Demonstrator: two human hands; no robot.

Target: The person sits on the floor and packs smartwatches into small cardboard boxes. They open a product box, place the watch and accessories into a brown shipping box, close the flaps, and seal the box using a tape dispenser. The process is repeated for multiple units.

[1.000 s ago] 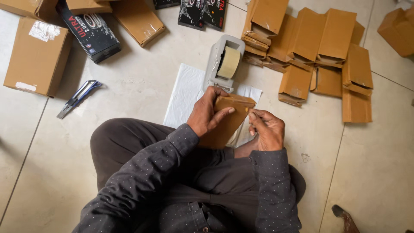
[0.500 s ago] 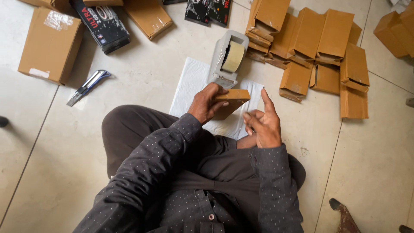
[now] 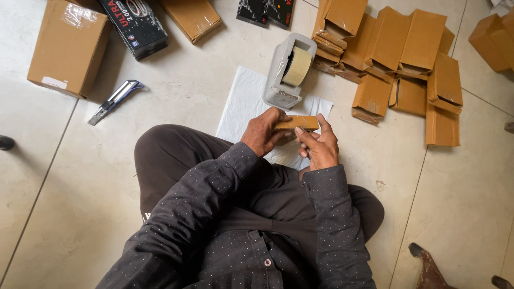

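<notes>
Both hands on one small brown cardboard box (image 3: 297,123), held edge-on to the camera just above the lap, in front of the tape dispenser.

Left hand (image 3: 262,131): fingers curled around the box's left end, thumb on top, closed grip. Right hand (image 3: 320,145): not fully closed; thumb and forefinger pinch the right end of the box, the other fingers loosely bent below it. Can't tell whether the box flap is open or shut from this angle.

Person sits cross-legged on the floor (image 3: 176,96), dark dotted shirt, dark trousers. Box sits over a white sheet (image 3: 243,104) spread on the floor right ahead of the knees.

Surface: pale tiled floor, grout lines visible. On the white sheet's far edge, a grey tape dispenser (image 3: 286,72) with a roll of tan tape, standing upright, just beyond the hands.

Right of the dispenser: a pile of flat brown cartons (image 3: 399,59), overlapping, several with open end flaps. Another brown box (image 3: 495,40) at the far right edge, partly cut off.

Left side: utility knife (image 3: 113,100) with a blue-grey handle lying on the floor, well apart from the hands. Beyond it a taped large cardboard box (image 3: 67,48), a black printed box (image 3: 136,24) just beside it, and a flat brown box (image 3: 191,17) further along. Two small black packs (image 3: 266,12) at the top edge.

Bottom right: worn brown footwear tip (image 3: 428,265), owner out of frame.
</notes>
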